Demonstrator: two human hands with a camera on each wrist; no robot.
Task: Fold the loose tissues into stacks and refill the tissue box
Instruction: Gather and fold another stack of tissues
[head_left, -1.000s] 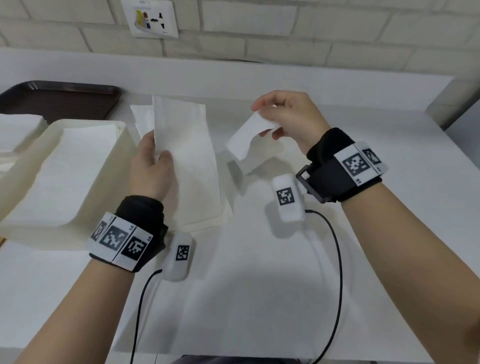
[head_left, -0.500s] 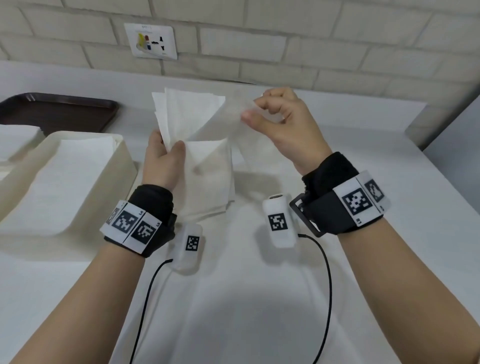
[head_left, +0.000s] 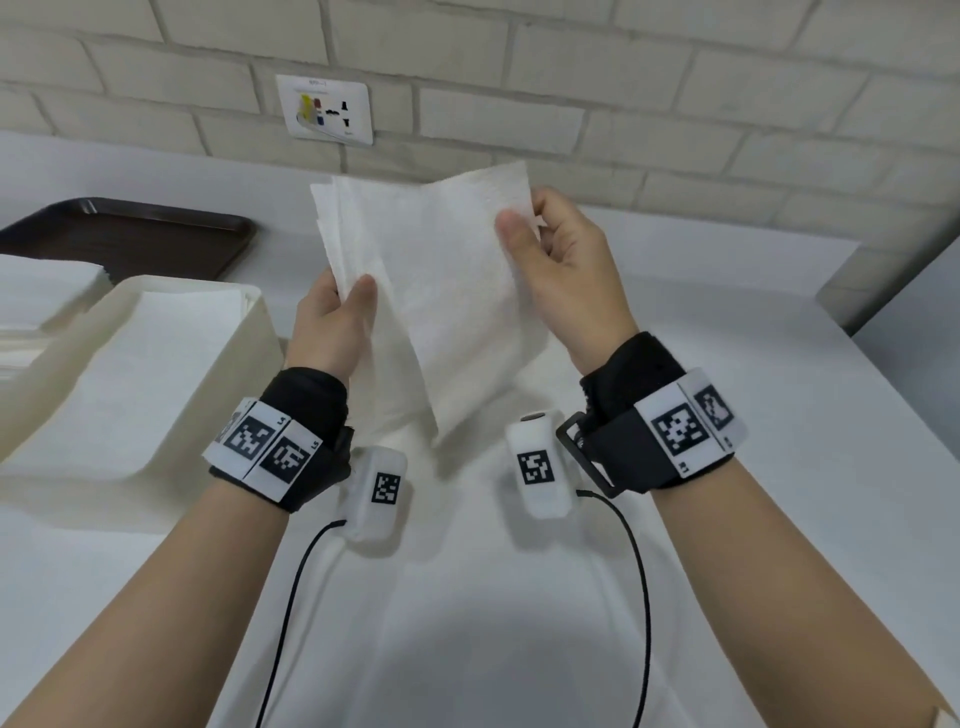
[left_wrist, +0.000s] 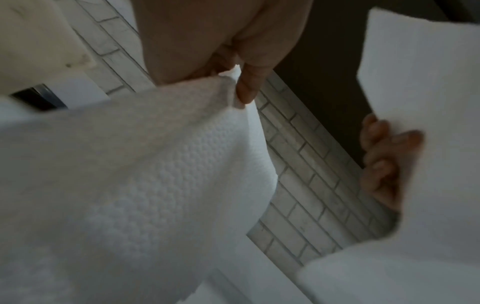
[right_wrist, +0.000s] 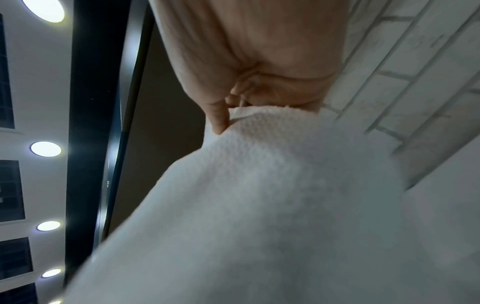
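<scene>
So from the head cam, both hands have a white tissue up in the air over the white table, in front of the brick wall. Left hand pinches its lower left edge between thumb and fingers, right hand pinches the top right corner. Looks like a few layers fanned out at the top left. Cream tissue box sits open off to the left with a flat stack inside, dark brown tray behind it.

Left wrist cam: thumb and fingers clamped on a bunched bit of the embossed tissue, other hand's fingers curled behind the far edge.

Right wrist cam: same deal, right hand nipping the tissue corner, with ceiling lights off to the side.
</scene>
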